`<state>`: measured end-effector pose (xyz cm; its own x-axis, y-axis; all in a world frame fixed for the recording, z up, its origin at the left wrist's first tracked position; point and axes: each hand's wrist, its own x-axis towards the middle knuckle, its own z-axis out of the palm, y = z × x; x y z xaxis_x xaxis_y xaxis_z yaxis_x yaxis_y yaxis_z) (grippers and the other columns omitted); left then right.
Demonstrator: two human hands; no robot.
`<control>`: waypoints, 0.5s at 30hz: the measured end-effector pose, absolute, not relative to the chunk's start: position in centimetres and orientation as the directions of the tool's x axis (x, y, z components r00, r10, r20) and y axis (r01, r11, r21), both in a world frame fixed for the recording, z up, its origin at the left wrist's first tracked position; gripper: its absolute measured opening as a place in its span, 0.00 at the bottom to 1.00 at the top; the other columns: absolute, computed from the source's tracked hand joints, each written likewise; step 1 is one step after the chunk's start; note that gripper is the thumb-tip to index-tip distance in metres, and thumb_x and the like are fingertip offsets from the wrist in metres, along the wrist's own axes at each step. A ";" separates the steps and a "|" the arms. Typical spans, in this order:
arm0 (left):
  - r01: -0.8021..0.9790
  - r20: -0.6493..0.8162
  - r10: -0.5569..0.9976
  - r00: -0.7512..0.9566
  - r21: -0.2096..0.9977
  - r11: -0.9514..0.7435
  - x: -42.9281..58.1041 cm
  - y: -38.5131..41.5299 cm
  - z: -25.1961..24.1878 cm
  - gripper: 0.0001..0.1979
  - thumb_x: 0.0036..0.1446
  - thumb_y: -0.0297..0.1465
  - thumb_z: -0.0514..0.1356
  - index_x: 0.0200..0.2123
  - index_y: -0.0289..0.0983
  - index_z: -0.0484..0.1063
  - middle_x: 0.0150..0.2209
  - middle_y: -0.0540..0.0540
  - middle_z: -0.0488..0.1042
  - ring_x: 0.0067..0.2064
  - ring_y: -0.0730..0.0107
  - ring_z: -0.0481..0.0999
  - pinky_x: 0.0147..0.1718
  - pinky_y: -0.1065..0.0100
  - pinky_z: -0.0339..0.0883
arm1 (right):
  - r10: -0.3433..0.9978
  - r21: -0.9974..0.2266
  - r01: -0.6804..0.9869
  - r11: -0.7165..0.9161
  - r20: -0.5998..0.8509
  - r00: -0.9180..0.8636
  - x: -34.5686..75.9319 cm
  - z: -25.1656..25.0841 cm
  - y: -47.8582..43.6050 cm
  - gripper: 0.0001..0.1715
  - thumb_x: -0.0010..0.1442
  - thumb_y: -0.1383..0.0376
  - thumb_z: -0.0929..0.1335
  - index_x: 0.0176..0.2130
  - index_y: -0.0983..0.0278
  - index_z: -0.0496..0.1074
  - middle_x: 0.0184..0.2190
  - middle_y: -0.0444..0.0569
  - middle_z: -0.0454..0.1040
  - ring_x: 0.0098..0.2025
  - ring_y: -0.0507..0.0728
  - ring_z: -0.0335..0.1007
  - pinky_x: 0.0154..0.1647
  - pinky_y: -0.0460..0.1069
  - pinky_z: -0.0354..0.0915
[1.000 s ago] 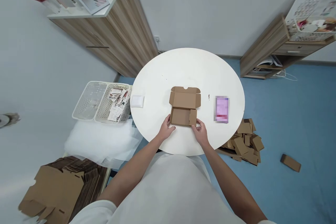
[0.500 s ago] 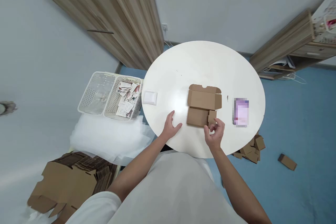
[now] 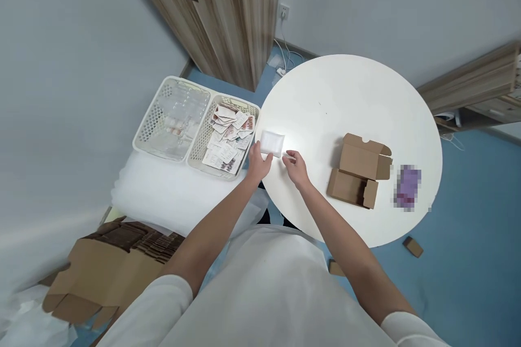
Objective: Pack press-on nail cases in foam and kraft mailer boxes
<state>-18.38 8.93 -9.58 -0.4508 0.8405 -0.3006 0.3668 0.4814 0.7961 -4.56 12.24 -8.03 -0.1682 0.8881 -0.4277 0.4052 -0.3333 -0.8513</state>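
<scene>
As the head view faces the counter [image 3: 366,92], the white packet [image 3: 272,142] lies flat near the counter's left edge. The left hand [image 3: 259,164], thumb spread from fingers, is at the packet's near-left corner. The right hand [image 3: 295,167], fingers loosely curled, is just beside its right edge; I cannot confirm contact. The carton [image 3: 358,159], lid raised, rests further right.

Both arms out front, converging, hands side by side with a small gap, not touching. Left hand [image 3: 258,164]: fingers pointing forward, thumb spread off to the right. Right hand [image 3: 297,169]: fingers half curled, bent toward the left hand. Left forearm [image 3: 215,227] slants forward and right; right forearm [image 3: 340,233] slants forward and left. From here, both forearms look bare, hands slightly left of the torso's centreline.
</scene>
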 end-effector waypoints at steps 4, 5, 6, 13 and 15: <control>0.335 -0.288 0.859 -0.424 0.831 0.444 -18.5 9.4 -10.3 0.29 0.51 0.34 0.55 0.57 0.37 0.52 0.55 0.40 0.55 0.59 0.57 0.52 0.56 0.56 0.48 | 0.877 -0.847 0.393 -0.357 -0.448 -0.170 -6.8 -8.9 13.0 0.22 0.50 0.54 0.64 0.44 0.60 0.64 0.48 0.48 0.64 0.40 0.53 0.65 0.41 0.51 0.63; 0.324 -0.282 0.864 -0.417 0.842 0.431 -18.6 9.4 -10.4 0.28 0.51 0.33 0.55 0.56 0.37 0.53 0.55 0.39 0.56 0.57 0.57 0.54 0.55 0.56 0.51 | 0.880 -0.847 0.392 -0.359 -0.448 -0.161 -7.1 -9.1 13.0 0.22 0.50 0.55 0.64 0.44 0.60 0.64 0.47 0.48 0.64 0.39 0.53 0.65 0.41 0.51 0.63; 0.309 -0.277 0.867 -0.414 0.853 0.420 -18.6 9.4 -10.5 0.27 0.51 0.33 0.55 0.56 0.37 0.55 0.54 0.39 0.56 0.56 0.58 0.57 0.53 0.58 0.54 | 0.883 -0.848 0.389 -0.361 -0.445 -0.149 -7.3 -9.3 12.9 0.22 0.50 0.55 0.64 0.44 0.60 0.64 0.46 0.48 0.65 0.38 0.52 0.65 0.41 0.51 0.63; 0.166 -0.289 0.823 -0.488 0.896 0.413 -18.6 8.9 -10.7 0.19 0.50 0.28 0.55 0.48 0.36 0.66 0.46 0.41 0.66 0.43 0.67 0.69 0.41 0.67 0.67 | 0.888 -0.844 0.357 -0.400 -0.454 -0.078 -6.4 -10.4 12.1 0.18 0.48 0.58 0.65 0.39 0.61 0.67 0.43 0.47 0.68 0.35 0.52 0.67 0.39 0.50 0.64; 0.154 -0.296 0.808 -0.510 0.892 0.424 -18.4 8.4 -10.7 0.17 0.49 0.28 0.56 0.45 0.35 0.68 0.42 0.42 0.68 0.40 0.68 0.69 0.39 0.67 0.67 | 0.890 -0.840 0.368 -0.398 -0.450 -0.066 -5.9 -10.6 11.8 0.16 0.47 0.58 0.65 0.37 0.61 0.67 0.41 0.47 0.69 0.33 0.52 0.67 0.38 0.50 0.65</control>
